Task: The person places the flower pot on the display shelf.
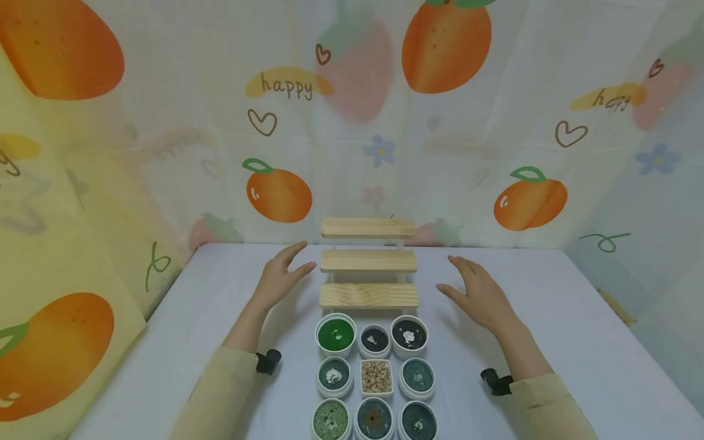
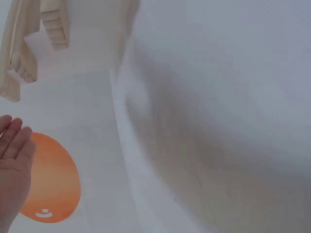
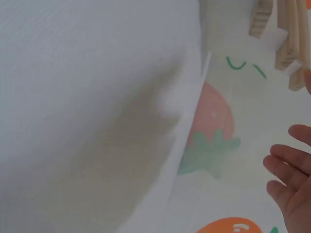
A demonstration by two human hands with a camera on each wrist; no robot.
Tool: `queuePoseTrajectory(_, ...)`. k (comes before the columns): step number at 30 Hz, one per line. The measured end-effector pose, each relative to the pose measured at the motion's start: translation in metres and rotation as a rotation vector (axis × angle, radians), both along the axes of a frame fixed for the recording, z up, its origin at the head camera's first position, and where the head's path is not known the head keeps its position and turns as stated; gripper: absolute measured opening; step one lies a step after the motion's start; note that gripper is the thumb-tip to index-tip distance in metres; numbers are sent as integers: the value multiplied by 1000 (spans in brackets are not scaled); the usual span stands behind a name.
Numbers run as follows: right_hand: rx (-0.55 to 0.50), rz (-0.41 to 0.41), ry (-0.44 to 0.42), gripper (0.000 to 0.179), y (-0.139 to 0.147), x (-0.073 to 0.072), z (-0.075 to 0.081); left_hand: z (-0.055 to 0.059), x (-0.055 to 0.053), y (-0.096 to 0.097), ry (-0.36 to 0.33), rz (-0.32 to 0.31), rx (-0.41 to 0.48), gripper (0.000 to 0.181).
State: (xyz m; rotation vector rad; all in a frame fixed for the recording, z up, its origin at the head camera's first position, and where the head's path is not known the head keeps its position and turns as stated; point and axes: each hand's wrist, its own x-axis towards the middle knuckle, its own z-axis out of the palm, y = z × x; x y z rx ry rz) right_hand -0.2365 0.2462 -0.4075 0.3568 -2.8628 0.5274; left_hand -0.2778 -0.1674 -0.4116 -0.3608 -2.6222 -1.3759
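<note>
A three-step wooden shelf [image 1: 368,261] with pale planks stands at the back middle of the white table. To its left my left hand [image 1: 279,278] hovers with fingers extended and thumb apart, holding nothing. On the other side my right hand [image 1: 478,293] is spread in the same way, also holding nothing. In the left wrist view the left hand [image 2: 14,162] shows its palm near the plank ends [image 2: 22,63]. The right wrist view catches the fingers of the right hand [image 3: 291,170] below the plank ends [image 3: 287,43].
In front of the shelf, white round cups stand in rows, including one with green filling [image 1: 336,335] and one with dark filling [image 1: 409,336]. A square dish of tan bits [image 1: 376,376] sits amid them. A fruit-printed cloth [image 1: 352,153] hangs behind the table [image 1: 467,403].
</note>
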Motion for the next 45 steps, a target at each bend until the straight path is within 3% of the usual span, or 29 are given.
queuePoseTrajectory(5, -56, 12, -13, 69, -3, 4, 5, -4, -8, 9, -56, -75, 187, 57)
queuePoseTrajectory(12, -105, 47, -19, 64, -6, 8, 6, -16, -14, 14, -110, -92, 224, 60)
queuePoseTrajectory(18, -153, 69, -13, 61, -6, 11, 4, -19, -14, 16, -107, -103, 256, 59)
queuePoseTrajectory(25, -289, 112, -100, 56, -6, 17, 2, -23, -14, 19, -114, -107, 308, 57)
queuePoseTrajectory(31, -425, 201, -184, 42, -7, 20, -2, -27, -13, 21, -131, -96, 328, 57)
queuePoseTrajectory(36, -506, 327, -291, 41, -8, 19, -5, -30, -12, 19, -131, -88, 318, 57)
queuePoseTrajectory(41, -506, 448, -379, 45, -9, 17, -10, -30, -12, 19, -124, -91, 316, 57)
queuePoseTrajectory(45, -503, 500, -435, 48, -11, 15, -15, -27, -13, 20, -116, -107, 322, 56)
